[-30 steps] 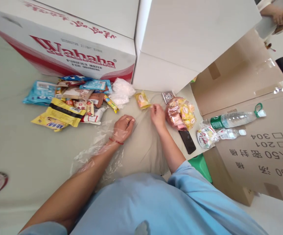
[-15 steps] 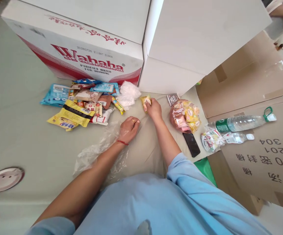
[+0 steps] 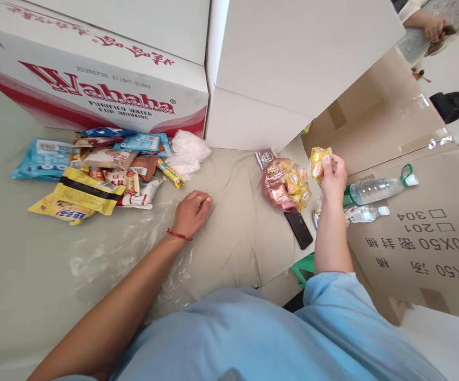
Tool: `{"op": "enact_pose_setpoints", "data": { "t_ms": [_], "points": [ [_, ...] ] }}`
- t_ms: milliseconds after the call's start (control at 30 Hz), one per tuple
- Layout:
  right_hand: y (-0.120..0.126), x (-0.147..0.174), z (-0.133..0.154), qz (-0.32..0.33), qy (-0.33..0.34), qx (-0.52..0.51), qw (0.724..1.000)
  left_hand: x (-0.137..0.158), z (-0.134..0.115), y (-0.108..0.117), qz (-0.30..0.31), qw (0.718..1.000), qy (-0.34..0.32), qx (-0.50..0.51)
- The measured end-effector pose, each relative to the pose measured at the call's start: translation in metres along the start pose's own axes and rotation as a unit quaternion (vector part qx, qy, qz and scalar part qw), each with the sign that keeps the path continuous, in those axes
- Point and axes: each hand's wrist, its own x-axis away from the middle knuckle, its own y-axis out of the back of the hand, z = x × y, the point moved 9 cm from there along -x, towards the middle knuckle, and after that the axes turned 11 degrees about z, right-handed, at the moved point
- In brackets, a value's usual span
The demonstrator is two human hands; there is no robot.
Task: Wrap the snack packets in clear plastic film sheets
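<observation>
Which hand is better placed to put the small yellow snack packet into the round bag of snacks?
The right hand: it already holds the yellow packet just beside the round bag. The left hand rests flat on the clear plastic, farther away.

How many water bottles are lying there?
2. The big green-label bottle lies on the brown cardboard; a smaller bottle lies just below it, beside the right hand. More may be hidden.

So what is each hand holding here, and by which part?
The right hand pinches a small yellow snack packet by its right edge. The left hand holds nothing, resting on clear plastic film.
</observation>
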Motion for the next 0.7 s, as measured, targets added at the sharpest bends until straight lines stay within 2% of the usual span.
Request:
{"op": "enact_pose_setpoints", "data": {
  "t_ms": [67,133,200,300,533,633,700],
  "points": [
    [-0.014,-0.029,-0.018,0.047,-0.034,-0.056,0.997,0.000,-0.001,0.000,0.002,1.000,-0.003,-0.002],
    [-0.040,-0.042,-0.022,0.116,-0.057,-0.062,0.990,0.000,-0.002,0.000,0.005,1.000,-0.005,-0.004],
    [-0.065,-0.039,-0.013,0.178,-0.048,0.010,0.983,0.001,-0.002,0.000,0.006,1.000,0.000,-0.007],
    [-0.084,-0.024,0.004,0.204,-0.014,0.145,0.968,0.001,-0.002,0.001,0.005,1.000,0.007,-0.010],
    [-0.094,-0.007,0.013,0.222,-0.001,0.243,0.944,0.000,-0.002,0.001,0.005,1.000,0.012,-0.015],
    [-0.094,-0.020,0.022,0.270,0.049,0.269,0.923,0.000,-0.002,0.000,0.006,1.000,0.006,-0.011],
    [-0.087,-0.041,0.027,0.282,0.053,0.260,0.922,0.000,-0.003,0.000,0.011,1.000,0.001,-0.009]
  ]
}}
